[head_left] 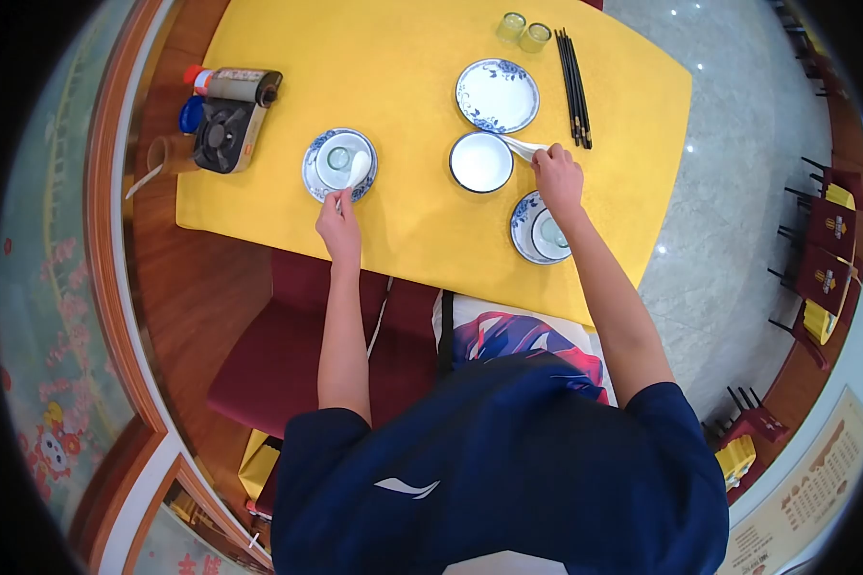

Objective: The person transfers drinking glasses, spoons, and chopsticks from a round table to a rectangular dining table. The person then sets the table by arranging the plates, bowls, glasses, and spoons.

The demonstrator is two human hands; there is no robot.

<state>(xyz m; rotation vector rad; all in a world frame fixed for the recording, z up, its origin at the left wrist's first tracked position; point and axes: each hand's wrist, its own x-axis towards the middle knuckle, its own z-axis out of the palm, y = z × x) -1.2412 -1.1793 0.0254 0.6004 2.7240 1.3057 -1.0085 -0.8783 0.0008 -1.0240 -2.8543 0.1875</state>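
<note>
My left hand (339, 228) pinches the handle of a white soup spoon (360, 170). The spoon's bowl lies over a small bowl (323, 165) that has a clear glass cup (339, 158) in it and sits on a blue-patterned plate (309, 178). To the right, my right hand (558, 176) is closed on a second white spoon (521, 148), beside a dark-rimmed white bowl (481, 163). Just behind that bowl lies a patterned plate (498, 94). Below my right hand, partly covered by the forearm, stands another plate (522, 226) with a bowl and glass cup.
Black chopsticks (573, 91) lie at the right on the yellow tablecloth (384, 57), near two glass cups (536, 37). A portable gas stove (225, 134) and a brown container (173, 153) stand at the left. Dark red chairs (278, 355) are at the near edge.
</note>
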